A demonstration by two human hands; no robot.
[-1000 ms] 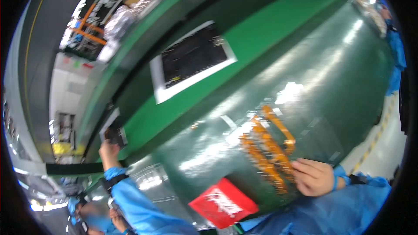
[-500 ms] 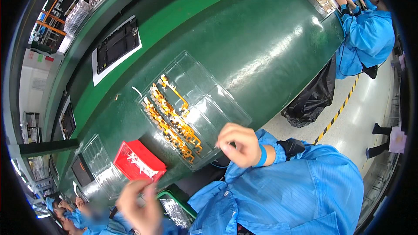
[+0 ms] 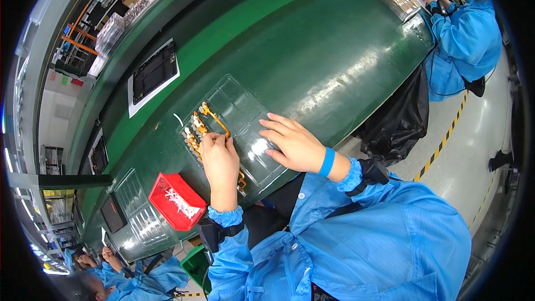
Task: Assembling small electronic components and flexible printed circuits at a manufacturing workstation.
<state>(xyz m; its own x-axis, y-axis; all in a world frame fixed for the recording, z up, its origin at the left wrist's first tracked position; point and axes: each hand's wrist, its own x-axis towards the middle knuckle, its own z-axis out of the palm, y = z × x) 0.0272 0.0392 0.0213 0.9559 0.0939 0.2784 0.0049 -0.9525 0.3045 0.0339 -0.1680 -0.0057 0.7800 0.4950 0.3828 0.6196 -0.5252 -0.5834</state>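
A clear plastic tray (image 3: 233, 86) lies on the green table, holding rows of orange flex cables (image 3: 190, 144) with whitish ends. One longer flex cable (image 3: 217, 118) lies apart from the rows. My left hand (image 3: 220, 161) is over the rows, fingers bent and thumb and fingertips drawn together on the cables. What lies between those fingertips is hidden, and the hand covers the middle of the rows. On the tray's right part my right hand (image 3: 298, 146) lies open with fingers spread, holding nothing. A red bin (image 3: 163, 185) with white strips (image 3: 181, 203) stands left of my left hand.
A dark flat panel (image 3: 154, 72) lies on white sheet at the far left. Another clear tray (image 3: 134, 189) is beyond the red bin. A green bin (image 3: 196, 262) stands below the table edge. Co-workers in blue (image 3: 468, 39) sit far right and lower left; a black bag (image 3: 398, 114) hangs at right.
My left hand has moved from beside the red bin up onto the cables in the tray. My right hand has moved from the tray's near corner onto its surface, and its fingers have spread.
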